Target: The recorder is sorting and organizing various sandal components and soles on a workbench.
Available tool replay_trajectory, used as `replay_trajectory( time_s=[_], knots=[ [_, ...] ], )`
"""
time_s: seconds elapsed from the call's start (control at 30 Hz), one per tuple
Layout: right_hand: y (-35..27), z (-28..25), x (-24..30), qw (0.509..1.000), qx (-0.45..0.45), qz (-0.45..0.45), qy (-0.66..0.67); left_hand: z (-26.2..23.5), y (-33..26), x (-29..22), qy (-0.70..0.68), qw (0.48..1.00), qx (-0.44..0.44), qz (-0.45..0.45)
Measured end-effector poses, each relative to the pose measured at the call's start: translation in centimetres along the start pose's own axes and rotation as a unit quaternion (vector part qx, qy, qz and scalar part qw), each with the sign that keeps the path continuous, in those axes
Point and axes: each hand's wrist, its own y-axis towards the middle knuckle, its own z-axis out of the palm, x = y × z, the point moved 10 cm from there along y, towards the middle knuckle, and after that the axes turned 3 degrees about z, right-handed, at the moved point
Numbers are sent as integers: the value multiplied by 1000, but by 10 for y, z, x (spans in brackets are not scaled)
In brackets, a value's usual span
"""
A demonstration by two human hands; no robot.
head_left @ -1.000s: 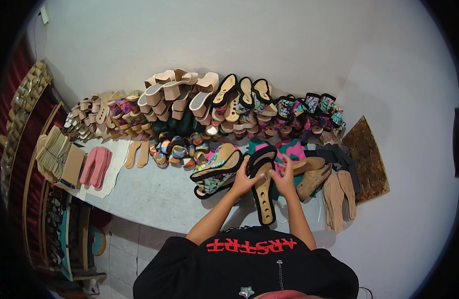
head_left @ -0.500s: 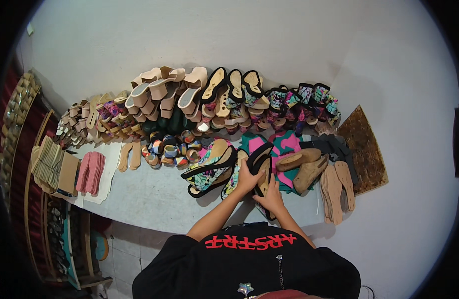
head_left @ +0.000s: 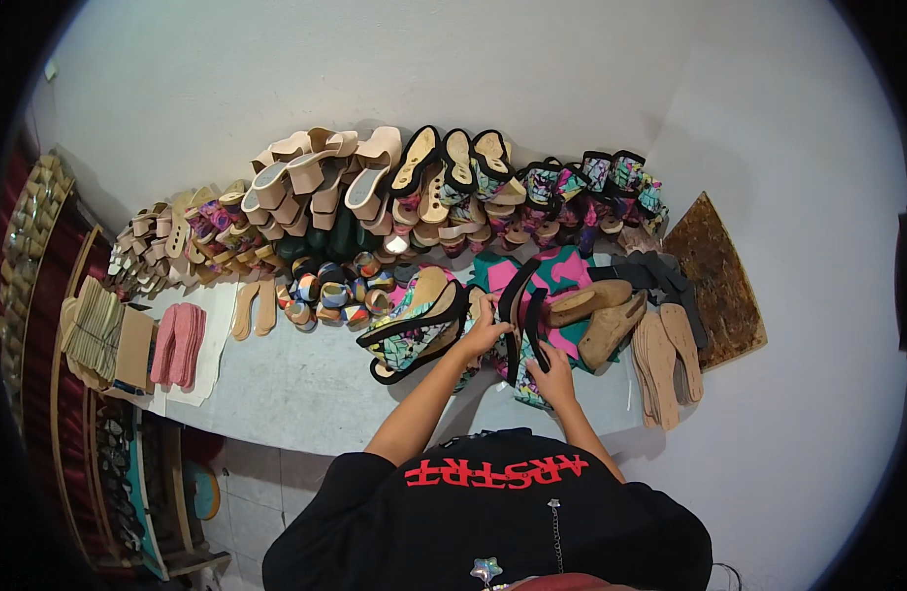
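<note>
At the front of the table, both my hands are on a patterned shoe piece with black edging (head_left: 527, 389). My left hand (head_left: 481, 333) is closed on its left side, partly round the black edge. On the lower right side, my right hand (head_left: 554, 376) grips the printed part with its fingers bent. Just left of my left hand lie patterned shoes with black edging and tan insoles (head_left: 411, 330). Wooden shoe lasts (head_left: 611, 325) rest to the right of the held piece, on pink and green material (head_left: 562, 271).
Stacked shoes and sandals (head_left: 370, 192) line the wall at the back. Tan sole pieces (head_left: 655, 364) and a brown board (head_left: 714, 286) lie at the right. Pink insoles (head_left: 180, 345) and a bundle of sole shapes (head_left: 89, 330) are at the left of the grey table (head_left: 296, 394).
The held shoe piece has turned in my hands: its tan inside showed before, now its printed side and black edges. My right hand has shifted slightly right and up.
</note>
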Motion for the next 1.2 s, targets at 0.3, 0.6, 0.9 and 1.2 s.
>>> replay_trajectory(
  time_s=[0.3,0.6,0.9,1.2],
  knots=[
    [-14,-12,-22,994,-66,76,-30,12,-8,-20,21,999,-3,-47],
    [-5,-1,-57,988,73,133,30,13,-7,-31,88,995,-48,5],
    [8,-23,-58,953,159,94,241,32,-6,-14,175,983,-50,-27],
    [48,-43,-95,896,234,149,347,60,-2,9,105,991,-65,-61]
  ],
)
